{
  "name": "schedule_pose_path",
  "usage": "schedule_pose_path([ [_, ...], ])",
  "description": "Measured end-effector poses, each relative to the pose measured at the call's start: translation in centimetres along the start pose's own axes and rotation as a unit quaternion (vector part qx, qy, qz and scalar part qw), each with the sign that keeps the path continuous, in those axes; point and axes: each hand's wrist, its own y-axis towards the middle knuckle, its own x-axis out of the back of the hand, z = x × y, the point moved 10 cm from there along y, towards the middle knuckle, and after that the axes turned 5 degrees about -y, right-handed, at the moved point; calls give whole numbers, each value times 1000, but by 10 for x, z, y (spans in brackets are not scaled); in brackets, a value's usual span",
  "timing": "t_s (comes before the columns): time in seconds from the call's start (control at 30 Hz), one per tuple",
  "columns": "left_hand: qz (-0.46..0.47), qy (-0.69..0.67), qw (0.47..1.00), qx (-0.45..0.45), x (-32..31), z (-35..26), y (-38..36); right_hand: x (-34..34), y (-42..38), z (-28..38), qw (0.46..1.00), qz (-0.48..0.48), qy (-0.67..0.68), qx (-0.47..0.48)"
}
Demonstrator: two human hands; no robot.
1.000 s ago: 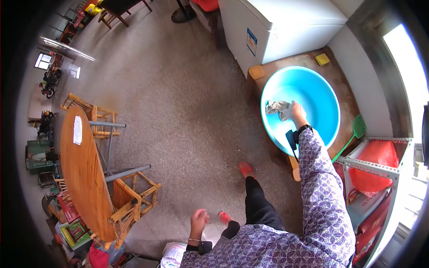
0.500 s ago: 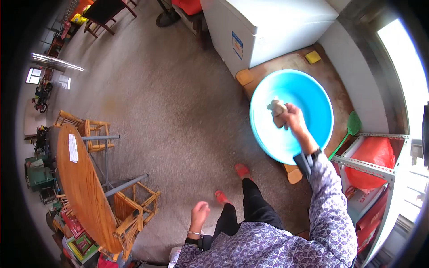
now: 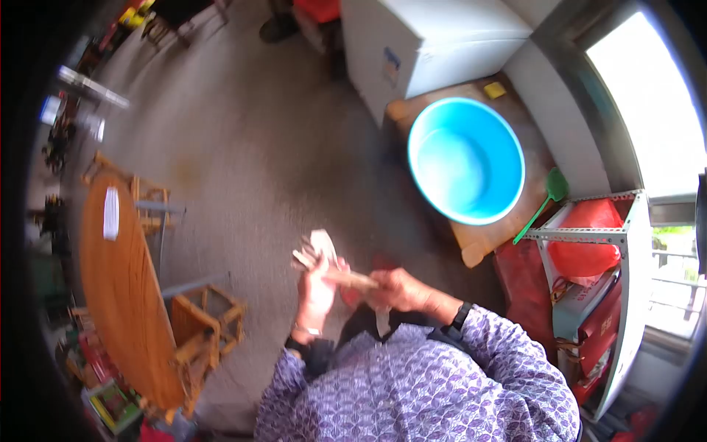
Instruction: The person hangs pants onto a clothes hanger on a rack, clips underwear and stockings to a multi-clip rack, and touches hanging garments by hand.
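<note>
Pale cloth between both hands, clear of the basin

Head view: right hand [image 3: 394, 289] closed around one end of a pale cloth [image 3: 350, 278]; left hand [image 3: 317, 287] is at the other end, but blur prevents telling whether it pinches or merely supports it. Cloth is above the floor [image 3: 258, 184], in front of the body; blue plastic basin [image 3: 504, 166] sits well apart on the wooden counter [image 3: 482, 238].

Risk (judgement): a weak left hold could let that end slip; if the right also loosened, the cloth could land on the floor. If wet, it could drip there; wetness cannot be judged.

Hard to make out: the left fingertips blend with pale folds; the cloth's full outline is smeared. Feet largely hidden beneath the hands.
</note>
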Motion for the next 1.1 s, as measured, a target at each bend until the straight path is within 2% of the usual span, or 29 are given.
schedule_pose_path([
  [0.03, 0, -2, 1000, -18, 1, -14, -7, -7, -5, -7, 997, 9, 29, -65],
  [0.07, 28, 19, 998, -47, -6, -31, -18, -18, -4, -13, 992, 27, 105, -64],
  [0.1, 82, 38, 993, -70, -17, -46, -28, -14, -5, -2, 997, -4, 60, -47],
  [0.17, 65, 51, 992, -93, -20, -69, -51, -23, -1, -6, 991, -17, 122, -42],
  [0.27, 77, 54, 986, -138, -18, -90, -74, -34, 3, -30, 995, -25, 79, -46],
  [0.37, 56, 57, 979, -187, -10, -110, -99, -49, 3, -22, 988, -35, 144, -51],
  [0.47, 52, 48, 974, -217, 4, -123, -118, -48, -1, 4, 965, -81, 230, -100],
  [0.57, 29, 38, 966, -255, 17, -130, -129, -35, 2, -6, 929, -134, 338, -72],
  [0.63, -5, 43, 965, -257, 44, -132, -133, -40, 6, 14, 914, -115, 387, -41],
  [0.7, -34, 45, 972, -227, 64, -125, -133, -42, 9, 8, 908, -94, 405, -49],
  [0.8, -33, 37, 975, -215, 61, -117, -139, -47, 12, 10, 895, -91, 435, -34],
  [0.93, 1, 12, 983, -184, 57, -104, -139, -50, 10, 1, 898, -120, 421, -43],
  [1.1, 33, 4, 982, -185, 41, -104, -143, -53, 9, -41, 931, -139, 317, -111],
])
